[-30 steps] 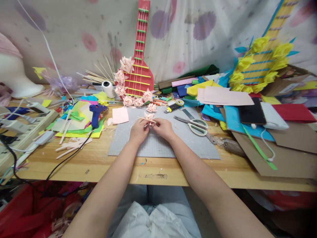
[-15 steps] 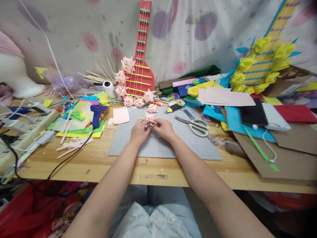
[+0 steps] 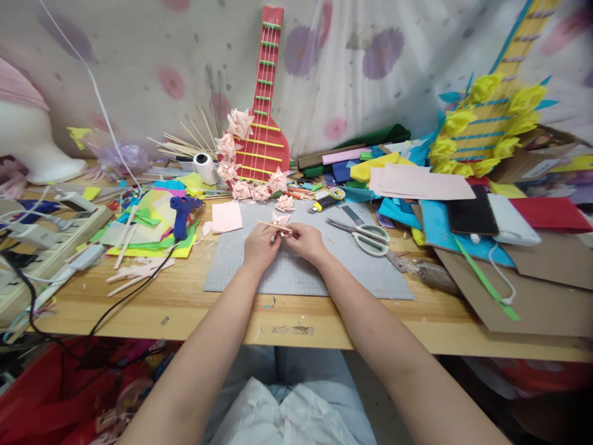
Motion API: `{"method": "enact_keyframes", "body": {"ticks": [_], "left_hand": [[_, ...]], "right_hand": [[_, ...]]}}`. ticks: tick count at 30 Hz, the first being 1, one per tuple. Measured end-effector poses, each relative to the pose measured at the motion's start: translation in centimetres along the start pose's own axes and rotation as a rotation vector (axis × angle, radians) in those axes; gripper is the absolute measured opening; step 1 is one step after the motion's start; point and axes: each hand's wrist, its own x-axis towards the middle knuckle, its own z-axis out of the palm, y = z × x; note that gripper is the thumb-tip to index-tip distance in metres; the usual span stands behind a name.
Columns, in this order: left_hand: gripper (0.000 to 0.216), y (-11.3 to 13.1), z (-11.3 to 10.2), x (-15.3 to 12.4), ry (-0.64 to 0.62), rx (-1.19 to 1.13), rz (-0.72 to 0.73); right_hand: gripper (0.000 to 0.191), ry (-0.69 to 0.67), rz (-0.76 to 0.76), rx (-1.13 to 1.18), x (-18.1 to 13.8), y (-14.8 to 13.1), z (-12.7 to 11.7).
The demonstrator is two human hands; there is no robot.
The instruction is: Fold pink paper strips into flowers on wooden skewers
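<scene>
Over the grey cutting mat [image 3: 306, 278], my left hand [image 3: 260, 248] and my right hand [image 3: 306, 242] meet with fingers closed. A small pink paper flower [image 3: 280, 219] rises between them, its lower part hidden by the fingertips. A thin wooden stick [image 3: 271, 224] lies across the flower's near side, its right end at my right fingers. Just beyond is a loose pink paper flower [image 3: 284, 203]. Behind it stands a red paper lute [image 3: 264, 142] edged with similar flowers. A pink paper square [image 3: 227, 216] lies left of my hands.
Scissors [image 3: 370, 238] and a yellow cutter [image 3: 327, 199] lie right of my hands. At left are a blue glue gun [image 3: 181, 216] with its cord, paper scraps [image 3: 139, 269] and a power strip [image 3: 50, 247]. Coloured sheets and a black phone-like slab [image 3: 475, 216] cover the right side.
The whole view has shifted very slightly. My hands keep nearly the same place and grip around the flower and stick.
</scene>
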Motion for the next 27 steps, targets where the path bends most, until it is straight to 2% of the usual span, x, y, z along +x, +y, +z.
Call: {"method": "enact_keyframes", "body": {"ticks": [11,22,25,27], "left_hand": [[0.017,0.1,-0.4,0.0,-0.022,0.032,-0.022],[0.016,0.3,-0.6,0.0,-0.048,0.054,-0.083],[0.012,0.2,-0.7,0.1,-0.012,0.041,-0.106],[0.012,0.2,-0.8,0.1,0.058,0.044,-0.148]], "right_hand": [[0.024,-0.010,0.004,0.025,0.0,0.5,-0.7],[0.029,-0.125,0.055,0.275,0.3,0.8,0.1],[0.028,-0.121,0.067,0.282,0.3,0.6,0.3],[0.026,-0.097,0.089,0.272,0.3,0.5,0.4]]}}
